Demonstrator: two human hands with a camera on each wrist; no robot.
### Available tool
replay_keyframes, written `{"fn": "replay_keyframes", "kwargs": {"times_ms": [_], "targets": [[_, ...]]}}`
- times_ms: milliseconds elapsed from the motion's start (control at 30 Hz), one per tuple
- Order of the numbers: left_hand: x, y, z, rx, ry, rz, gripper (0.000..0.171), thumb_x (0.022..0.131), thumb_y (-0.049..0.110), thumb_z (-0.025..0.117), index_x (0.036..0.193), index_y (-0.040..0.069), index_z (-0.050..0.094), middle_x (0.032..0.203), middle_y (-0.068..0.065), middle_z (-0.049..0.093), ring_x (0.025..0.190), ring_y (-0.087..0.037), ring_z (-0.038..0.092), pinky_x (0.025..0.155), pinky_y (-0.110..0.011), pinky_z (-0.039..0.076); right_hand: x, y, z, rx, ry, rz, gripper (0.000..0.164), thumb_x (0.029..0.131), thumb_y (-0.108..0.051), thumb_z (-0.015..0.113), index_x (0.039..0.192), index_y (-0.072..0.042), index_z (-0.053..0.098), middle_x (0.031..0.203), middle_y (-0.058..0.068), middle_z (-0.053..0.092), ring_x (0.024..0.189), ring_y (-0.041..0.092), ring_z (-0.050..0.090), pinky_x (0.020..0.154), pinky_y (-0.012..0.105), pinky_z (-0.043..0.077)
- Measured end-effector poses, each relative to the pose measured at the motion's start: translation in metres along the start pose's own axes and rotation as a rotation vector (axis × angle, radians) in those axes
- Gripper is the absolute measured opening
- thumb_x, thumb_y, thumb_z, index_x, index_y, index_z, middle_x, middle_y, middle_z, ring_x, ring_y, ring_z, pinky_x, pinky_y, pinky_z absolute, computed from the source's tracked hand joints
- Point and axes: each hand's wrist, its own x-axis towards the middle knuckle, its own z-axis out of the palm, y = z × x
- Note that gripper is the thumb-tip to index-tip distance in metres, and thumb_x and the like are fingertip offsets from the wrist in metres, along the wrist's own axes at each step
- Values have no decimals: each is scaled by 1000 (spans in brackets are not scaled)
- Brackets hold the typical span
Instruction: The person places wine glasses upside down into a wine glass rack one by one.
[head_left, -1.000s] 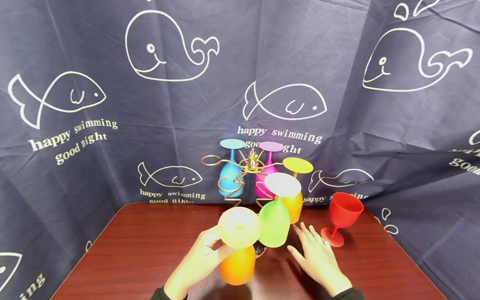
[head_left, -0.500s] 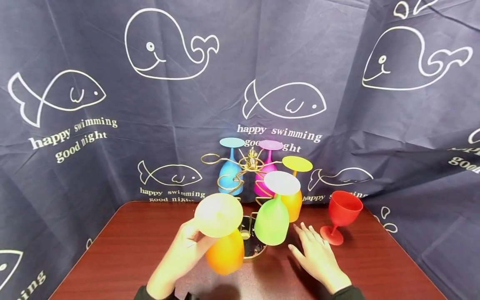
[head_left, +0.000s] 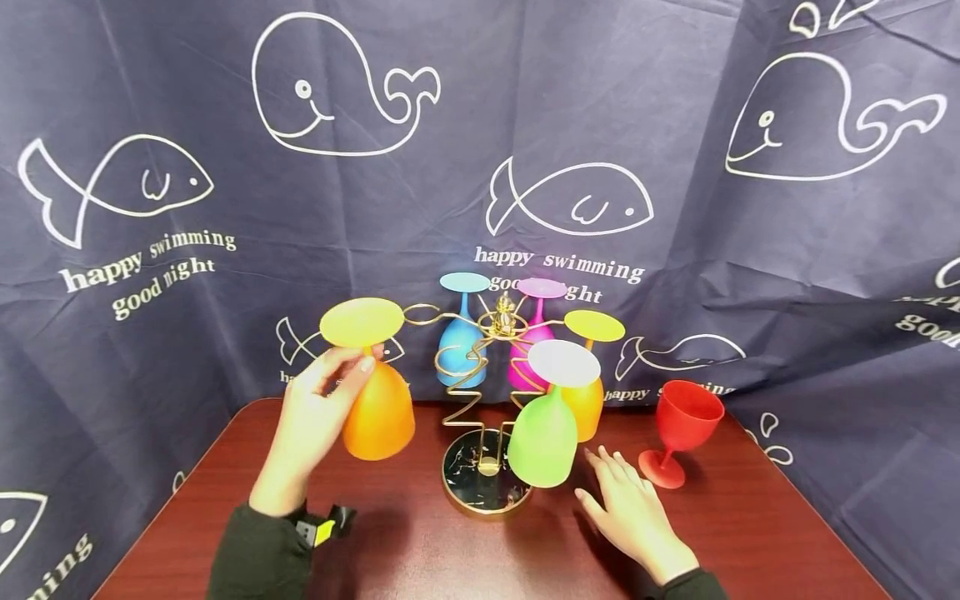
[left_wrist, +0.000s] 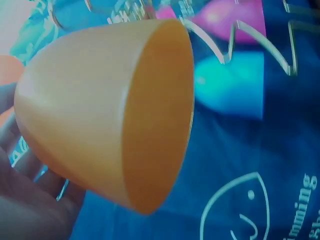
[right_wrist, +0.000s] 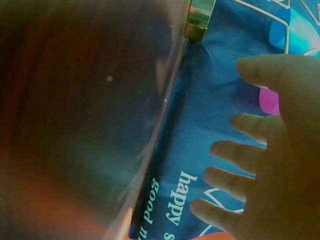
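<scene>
My left hand [head_left: 318,408] pinches the stem of an orange goblet [head_left: 380,412], which hangs upside down with its yellowish foot on top. In the left wrist view the bowl of this orange goblet [left_wrist: 100,110] fills the middle, mouth to the right. It is held at the left of a gold wire glass rack [head_left: 480,408], close to a bare wire loop [head_left: 422,314]. My right hand [head_left: 630,508] lies with fingers spread, holding nothing, near the green goblet [head_left: 543,442] on the rack. The right wrist view shows the same hand [right_wrist: 280,145] with its fingers apart.
Hanging upside down on the rack are a blue goblet [head_left: 461,354], a magenta goblet [head_left: 531,358] and another orange goblet [head_left: 585,408]. The rack's round black base [head_left: 480,492] stands on the wooden table [head_left: 375,542]. A red goblet [head_left: 688,417] stands upright at the right.
My left hand has carried the orange goblet leftward and up, away from the front of the rack to its left side, uncovering the black base. My right hand has stayed in place.
</scene>
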Motion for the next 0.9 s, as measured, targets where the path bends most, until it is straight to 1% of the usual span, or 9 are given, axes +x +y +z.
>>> {"fn": "replay_keyframes", "kwargs": {"times_ms": [67, 133, 200, 300, 433, 567, 700, 900], "targets": [[8, -2, -2, 49, 14, -42, 20, 90, 17, 63, 107, 9, 68, 103, -3, 68, 93, -9, 58, 81, -17, 43, 0, 0, 1, 2, -7, 2, 56, 83, -38, 66, 131, -11, 54, 134, 14, 49, 124, 35, 41, 91, 59, 36], [15, -8, -2, 76, 20, -81, 23, 91, 24, 62, 109, 11, 68, 104, -1, 67, 93, -8, 57, 81, -17, 42, -1, 0, 1, 4, -10, 6, 56, 83, -38, 67, 130, -12, 54, 133, 14, 49, 124, 35, 41, 91, 59, 36], [23, -20, -1, 107, 28, -119, 26, 89, 33, 63, 109, 17, 69, 105, 4, 67, 94, -7, 56, 82, -19, 42, -1, 0, 1, 7, -9, 8, 55, 83, -37, 67, 130, -12, 55, 133, 13, 50, 124, 35, 41, 92, 58, 36], [34, -35, 4, 133, 40, -142, 30, 88, 42, 62, 109, 23, 69, 105, 9, 66, 93, -5, 56, 82, -21, 41, -1, 1, 1, 9, -6, 8, 55, 83, -37, 67, 130, -11, 55, 133, 13, 50, 124, 35, 41, 91, 58, 36], [47, -47, 11, 162, 51, -150, 34, 85, 51, 61, 107, 27, 69, 102, 12, 67, 89, -6, 58, 80, -25, 42, 0, 1, 1, 8, -8, 5, 55, 83, -36, 67, 130, -11, 55, 133, 13, 50, 123, 35, 42, 91, 57, 37], [59, -55, 19, 168, 28, -163, 36, 84, 53, 60, 106, 27, 70, 98, 8, 68, 87, -9, 59, 79, -29, 43, 0, 1, 1, 6, -2, 5, 55, 83, -35, 68, 130, -11, 55, 132, 13, 50, 123, 35, 42, 90, 57, 37], [66, -62, 26, 190, -14, -159, 38, 85, 52, 60, 108, 22, 69, 98, 4, 68, 89, -11, 60, 81, -33, 44, 0, 1, 1, 1, 6, -3, 55, 82, -35, 68, 129, -10, 55, 131, 13, 52, 122, 36, 43, 89, 57, 38], [67, -65, 37, 202, -106, -112, 35, 87, 46, 60, 107, 19, 69, 99, 1, 68, 93, -15, 61, 85, -37, 45, -1, 1, 1, -4, 7, -7, 55, 82, -34, 68, 129, -10, 55, 129, 13, 53, 121, 36, 44, 88, 57, 39]]}}
